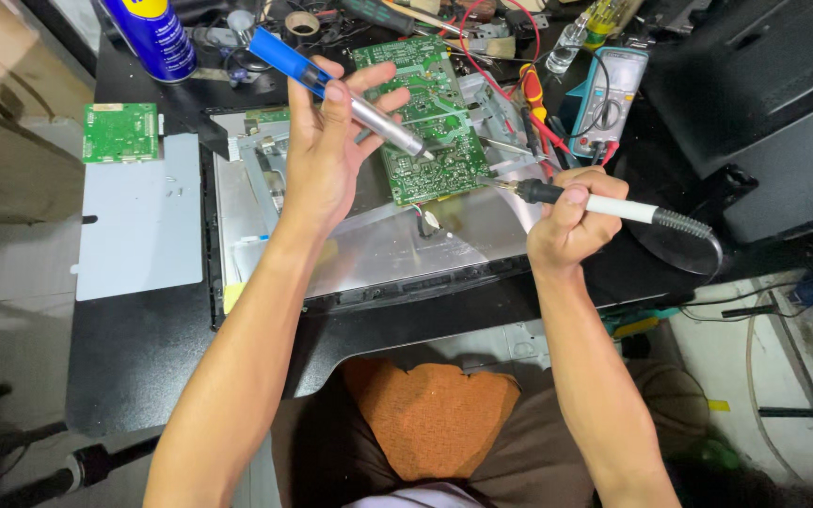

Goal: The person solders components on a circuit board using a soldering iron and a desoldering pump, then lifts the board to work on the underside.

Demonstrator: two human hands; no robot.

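My left hand (324, 150) grips a blue and silver desoldering pump (331, 89), its tip touching the green circuit board (430, 122). In my right hand (571, 221) is a soldering iron (613, 205) with a white and black handle; its thin metal tip points left at the board's lower right edge. The board lies tilted on the metal back plate (378, 249) of an opened monitor, which rests on a black table (143, 339).
A small green board (120, 132) and a grey sheet (138, 221) lie to the left. A blue spray can (152, 38) stands at the back left. A multimeter (613, 94) with red leads, screwdrivers and tape rolls crowd the back. A black casing (764, 103) fills the right.
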